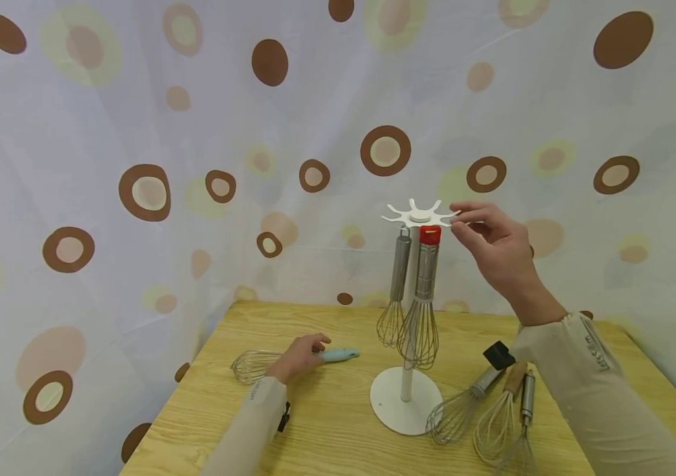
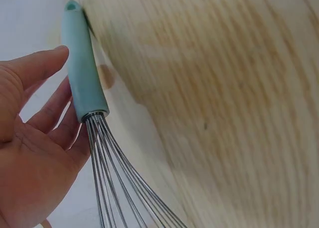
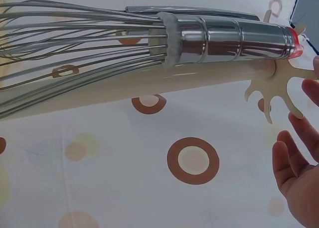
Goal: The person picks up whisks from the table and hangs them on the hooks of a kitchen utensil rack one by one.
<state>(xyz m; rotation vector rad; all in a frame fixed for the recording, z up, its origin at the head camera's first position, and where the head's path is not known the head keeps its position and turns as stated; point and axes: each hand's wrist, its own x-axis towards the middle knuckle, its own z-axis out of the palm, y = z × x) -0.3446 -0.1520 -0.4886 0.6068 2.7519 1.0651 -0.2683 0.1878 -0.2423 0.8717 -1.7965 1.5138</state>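
A white stand (image 1: 408,387) with a star-shaped top of several hooked arms (image 1: 421,216) rises from the table. From it hang a red-tipped metal whisk (image 1: 427,271) and a slimmer metal whisk (image 1: 400,268). My right hand (image 1: 501,248) pinches the end of one arm at the right side of the top, thumb below and finger above. Lower left, a whisk with a light-blue handle (image 2: 84,63) lies on the table. My left hand (image 1: 299,357) is over it; the left wrist view shows loose fingers behind the handle and the thumb beside it, not closed round it.
Right of the stand's round base lie a black-ended whisk (image 1: 462,410), a wooden-handled whisk (image 1: 501,413) and a slim metal whisk (image 1: 526,403), partly beside my right sleeve. The wooden table (image 1: 326,423) meets a dotted curtain (image 1: 314,119) at the back.
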